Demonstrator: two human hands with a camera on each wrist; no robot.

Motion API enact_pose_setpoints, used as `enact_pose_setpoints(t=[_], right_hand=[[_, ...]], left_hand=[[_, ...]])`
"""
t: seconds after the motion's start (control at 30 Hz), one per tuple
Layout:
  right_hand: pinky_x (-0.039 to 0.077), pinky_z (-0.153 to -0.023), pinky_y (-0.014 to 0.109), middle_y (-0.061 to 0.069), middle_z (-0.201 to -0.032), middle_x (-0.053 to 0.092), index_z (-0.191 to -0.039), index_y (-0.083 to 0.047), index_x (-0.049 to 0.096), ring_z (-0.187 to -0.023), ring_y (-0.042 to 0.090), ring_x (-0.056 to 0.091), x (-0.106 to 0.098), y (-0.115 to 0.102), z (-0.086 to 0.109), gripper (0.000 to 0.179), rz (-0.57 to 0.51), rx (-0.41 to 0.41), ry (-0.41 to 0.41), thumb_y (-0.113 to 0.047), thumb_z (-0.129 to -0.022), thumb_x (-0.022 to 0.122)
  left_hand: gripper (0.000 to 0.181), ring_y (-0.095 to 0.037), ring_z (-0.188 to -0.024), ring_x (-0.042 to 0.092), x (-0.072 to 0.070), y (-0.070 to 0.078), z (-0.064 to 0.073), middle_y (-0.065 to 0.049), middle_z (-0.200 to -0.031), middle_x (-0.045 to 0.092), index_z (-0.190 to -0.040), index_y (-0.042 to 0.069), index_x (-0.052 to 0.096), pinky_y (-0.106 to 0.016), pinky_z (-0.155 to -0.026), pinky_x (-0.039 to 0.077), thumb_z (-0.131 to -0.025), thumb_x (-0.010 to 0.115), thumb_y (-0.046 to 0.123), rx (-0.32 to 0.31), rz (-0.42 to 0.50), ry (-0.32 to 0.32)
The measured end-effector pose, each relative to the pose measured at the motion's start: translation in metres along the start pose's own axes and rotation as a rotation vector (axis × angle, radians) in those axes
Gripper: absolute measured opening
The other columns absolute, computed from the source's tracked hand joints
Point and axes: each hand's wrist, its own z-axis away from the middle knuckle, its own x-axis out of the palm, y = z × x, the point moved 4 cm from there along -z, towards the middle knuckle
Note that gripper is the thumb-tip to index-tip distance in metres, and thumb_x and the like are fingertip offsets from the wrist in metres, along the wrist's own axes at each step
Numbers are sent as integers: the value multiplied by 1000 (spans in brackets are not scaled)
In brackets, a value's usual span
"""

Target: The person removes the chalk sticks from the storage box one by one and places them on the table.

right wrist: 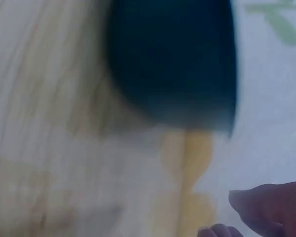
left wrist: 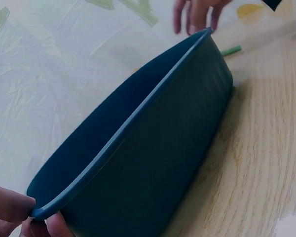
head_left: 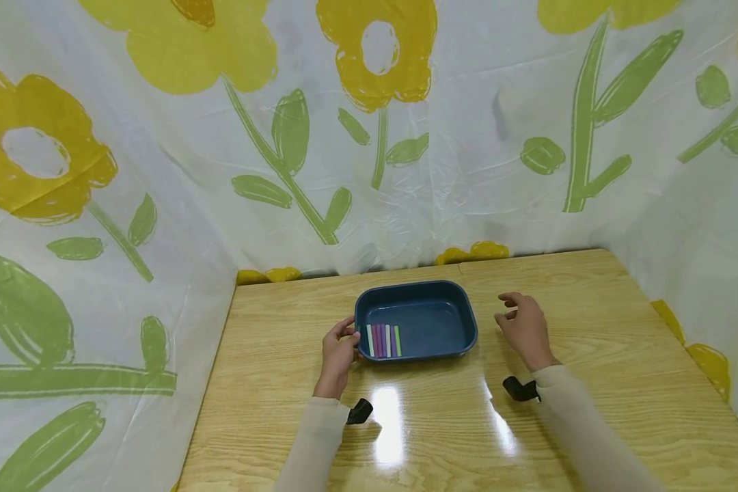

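Observation:
A dark blue rectangular tray [head_left: 433, 354] stands on the wooden table. Inside, along its left end, several chalk sticks [head_left: 384, 341] in white, purple and green lie side by side in a row. My left hand [head_left: 336, 355] pinches the tray's left rim, thumb on top and fingers below the lip, as the left wrist view also shows. To the right of the tray, apart from it, hovers my right hand [head_left: 525, 331], its fingers loosely bent. In the right wrist view, nothing shows between the thumb [right wrist: 266, 202] and fingertips; the tray there is blurred.
The wooden table [head_left: 283, 321] meets a hanging flower-print sheet [head_left: 467, 171] behind and at both sides. A small green stick-like thing [left wrist: 232, 50] shows past the tray's far end in the left wrist view; its kind is unclear.

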Motion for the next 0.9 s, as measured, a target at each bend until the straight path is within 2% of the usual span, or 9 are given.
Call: enact_pose_setpoints(t=[0.17, 0.43, 0.63, 0.9], right_hand=[[60, -80, 56, 31, -122, 60, -132, 8, 64, -99, 45, 68, 8, -30, 2, 36, -88, -59, 27, 5, -97, 69], [61, -81, 49, 26, -120, 64, -126, 6, 67, -95, 38, 70, 38, -56, 2, 32, -203, -128, 21, 7, -94, 72], [61, -83, 51, 24, -126, 63, -130, 4, 66, -99, 37, 70, 69, -72, 7, 36, -253, -174, -63, 5, -95, 73], [62, -82, 46, 25, -124, 65, -131, 3, 66, -99, 35, 70, 110, -87, 13, 38, -301, -158, -159, 4, -94, 75]], left_hand=[[42, -18, -79, 58, 1, 1, 0, -11, -112, 52, -144, -3, 60, -29, -61, 54, -102, 56, -5, -1, -2, 5], [41, -18, -80, 57, 0, 2, -1, -11, -112, 51, -143, -1, 62, -28, -61, 53, -102, 56, -5, -11, -11, 11], [41, -18, -80, 57, -1, 1, -2, -10, -111, 51, -142, -2, 62, -27, -60, 52, -101, 57, -5, -3, -6, 16], [41, -16, -71, 55, 0, -2, -1, -10, -109, 52, -142, -2, 62, -26, -59, 51, -101, 57, -6, -4, 6, 12]])
